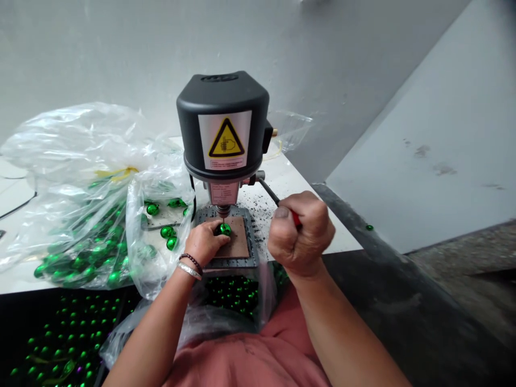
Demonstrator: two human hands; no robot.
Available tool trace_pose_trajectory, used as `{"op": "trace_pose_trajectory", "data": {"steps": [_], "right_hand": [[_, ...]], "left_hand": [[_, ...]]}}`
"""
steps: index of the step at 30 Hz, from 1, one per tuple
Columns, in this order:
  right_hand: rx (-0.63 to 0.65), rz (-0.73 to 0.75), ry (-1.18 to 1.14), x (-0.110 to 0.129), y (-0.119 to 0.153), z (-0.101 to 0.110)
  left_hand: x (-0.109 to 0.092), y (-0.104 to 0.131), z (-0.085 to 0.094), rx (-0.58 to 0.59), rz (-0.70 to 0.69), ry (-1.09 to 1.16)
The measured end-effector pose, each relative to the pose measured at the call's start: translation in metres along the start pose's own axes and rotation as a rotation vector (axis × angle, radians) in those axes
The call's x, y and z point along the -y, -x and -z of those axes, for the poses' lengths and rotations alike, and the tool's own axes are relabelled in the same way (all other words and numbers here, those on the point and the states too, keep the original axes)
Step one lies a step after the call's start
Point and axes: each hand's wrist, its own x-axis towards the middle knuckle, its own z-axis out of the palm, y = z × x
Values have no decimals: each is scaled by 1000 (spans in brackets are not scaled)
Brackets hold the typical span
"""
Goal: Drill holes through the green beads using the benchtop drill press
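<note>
My left hand (206,239), with a beaded bracelet and a silver bangle at the wrist, grips a shiny green ball (225,229) between thumb and fingers. The ball rests on a brown board (237,244) over the dark base of a small drill press (222,123). Right above the ball is the drill bit (223,219); whether it has entered the ball I cannot tell. In a fist, my right hand (301,232) is wrapped round the red grip of the press's feed lever (269,191), to the right of the machine.
A clear plastic bag (92,215) full of green balls lies on the white table (342,243) at left. Loose green balls (167,232) sit by an open bag. Dark shavings surround the press base. More green balls (72,328) fill containers below the table edge.
</note>
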Motion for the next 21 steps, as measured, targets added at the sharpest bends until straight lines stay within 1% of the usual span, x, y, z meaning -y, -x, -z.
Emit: {"op": "trace_pose_trajectory", "data": {"steps": [4, 10, 17, 19, 21], "right_hand": [[-18, -17, -39, 0, 7, -3], [-51, -10, -81, 0, 12, -6], [-20, -4, -105, 0, 31, -6], [-43, 0, -90, 2, 23, -6], [-104, 4, -49, 2, 1, -9]], "left_hand": [[-1, 1, 1, -2, -9, 14], [0, 0, -1, 11, 20, -11], [1, -2, -3, 5, 46, -6], [1, -2, -3, 11, 39, 13], [1, -2, -3, 12, 30, 22]]}}
